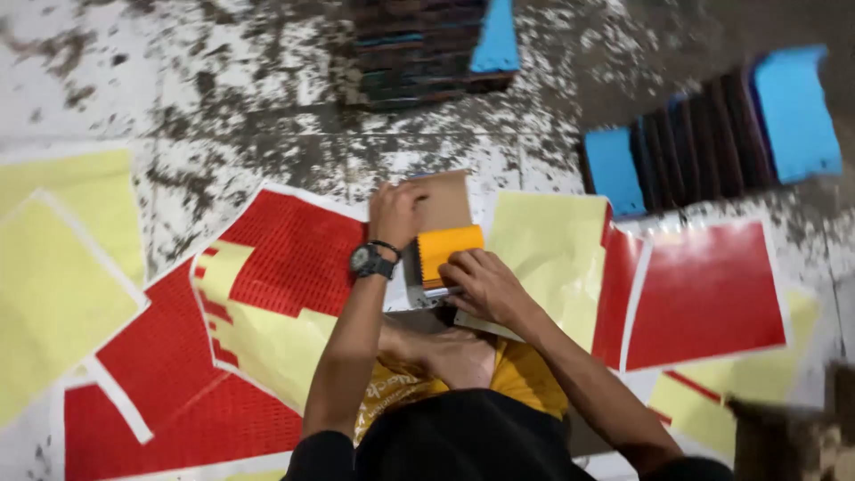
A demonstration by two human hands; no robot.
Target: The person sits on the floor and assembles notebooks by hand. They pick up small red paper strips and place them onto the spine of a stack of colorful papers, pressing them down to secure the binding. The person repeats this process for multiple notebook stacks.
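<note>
Right hand [481, 283] (fingers curled) grips an orange-covered booklet [448, 251]; left hand [394, 214] presses it.

Matt brown cardboard piece [445, 200], glossy red paper sheets [704, 294], pale yellow backing paper [543, 249], rough speckled floor [223, 98]

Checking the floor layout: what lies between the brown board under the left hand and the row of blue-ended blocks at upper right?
In the head view, a pale yellow sheet lies between the brown board and the row of blue-ended blocks, with speckled floor above it.

Red sheets [294, 254] (some yellow [543, 245]), blue blocks [793, 111].
</note>
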